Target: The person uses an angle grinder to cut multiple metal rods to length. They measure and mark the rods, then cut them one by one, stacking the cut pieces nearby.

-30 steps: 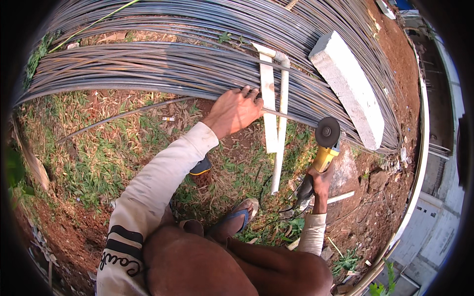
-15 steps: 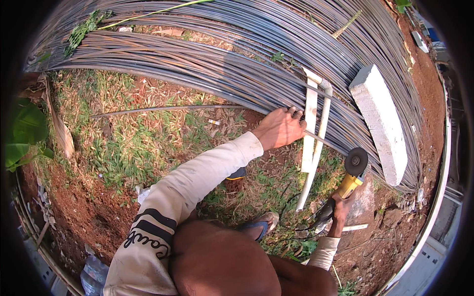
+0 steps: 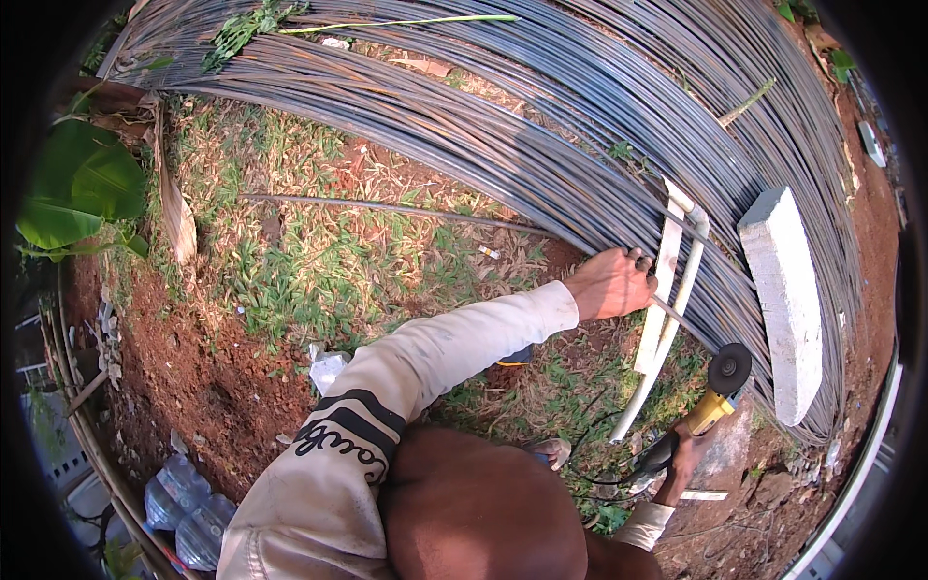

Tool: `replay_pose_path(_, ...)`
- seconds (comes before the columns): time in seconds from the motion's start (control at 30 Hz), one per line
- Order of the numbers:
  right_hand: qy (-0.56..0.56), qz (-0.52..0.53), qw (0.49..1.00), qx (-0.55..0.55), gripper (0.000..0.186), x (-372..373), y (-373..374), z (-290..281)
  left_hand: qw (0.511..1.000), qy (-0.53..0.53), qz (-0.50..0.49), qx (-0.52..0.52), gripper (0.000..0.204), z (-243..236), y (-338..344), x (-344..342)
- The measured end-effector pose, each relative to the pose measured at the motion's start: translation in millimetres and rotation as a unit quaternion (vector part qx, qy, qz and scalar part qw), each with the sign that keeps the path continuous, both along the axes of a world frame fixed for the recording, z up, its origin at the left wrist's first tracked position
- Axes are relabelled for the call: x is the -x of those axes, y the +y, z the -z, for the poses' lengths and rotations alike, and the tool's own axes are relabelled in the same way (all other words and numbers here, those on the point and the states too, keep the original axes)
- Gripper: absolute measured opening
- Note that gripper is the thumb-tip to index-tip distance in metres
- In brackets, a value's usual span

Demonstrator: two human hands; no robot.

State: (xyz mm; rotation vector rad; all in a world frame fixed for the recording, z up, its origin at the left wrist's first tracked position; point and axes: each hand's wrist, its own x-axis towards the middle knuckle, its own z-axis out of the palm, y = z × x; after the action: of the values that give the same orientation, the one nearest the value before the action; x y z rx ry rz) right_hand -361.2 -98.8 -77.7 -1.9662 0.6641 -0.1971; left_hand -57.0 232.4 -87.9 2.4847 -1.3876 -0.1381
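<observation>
My left hand (image 3: 611,282) is closed around a thin steel rebar rod (image 3: 680,317) at the near edge of a big bundle of rebar (image 3: 454,126). Past my fingers, the rod runs right and toward me over a white strip (image 3: 659,280) and a white pipe (image 3: 681,295). In my right hand (image 3: 691,445) is a yellow and black angle grinder (image 3: 713,411), gripped by its body. Its dark round disc (image 3: 730,369) sits close to the rod's right part; whether they touch I cannot tell.
A long white block (image 3: 785,309) lies across the rebar at the right. The grinder's black cable (image 3: 590,474) trails over the grass. Large clear plastic bottles (image 3: 188,507) stand at the lower left, below a broad-leaved plant (image 3: 82,184). A sandalled foot (image 3: 553,451) shows beneath me.
The whole view has shifted, so the scene sits farther right and mostly lower. Both hands keep their holds, and the grinder stays near the rod.
</observation>
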Motion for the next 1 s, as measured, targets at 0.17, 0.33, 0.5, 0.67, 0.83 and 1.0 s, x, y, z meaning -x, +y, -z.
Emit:
replay_pose_path(0.17,0.022,0.018,0.999,0.041,0.08,-13.2,2.2,-1.6,1.0,0.012,0.004,-0.002,0.051,1.2,-1.0,-0.6)
replay_pose_path(0.33,0.052,0.043,0.994,0.091,0.073,-22.3,19.3,-6.5,1.0,0.003,0.007,0.0,0.049,-0.8,0.3,-1.2)
replay_pose_path(0.5,0.042,0.041,0.998,-0.003,0.066,-19.2,30.3,-23.6,0.998,-0.045,-0.008,0.038,0.042,1.2,1.4,1.2)
replay_pose_path(0.67,0.066,0.082,0.994,-0.01,0.062,-23.2,32.2,-31.0,0.992,-0.046,-0.026,0.117,0.04,3.4,2.1,1.2)
replay_pose_path(0.83,0.076,0.074,0.994,0.042,0.061,-35.4,31.8,-33.2,0.993,-0.041,-0.018,0.108,0.037,0.0,4.0,1.5)
replay_pose_path(1.0,0.091,0.087,0.99,0.056,0.064,-38.0,31.8,-33.1,0.993,-0.044,-0.016,0.104,0.038,1.3,3.3,1.3)
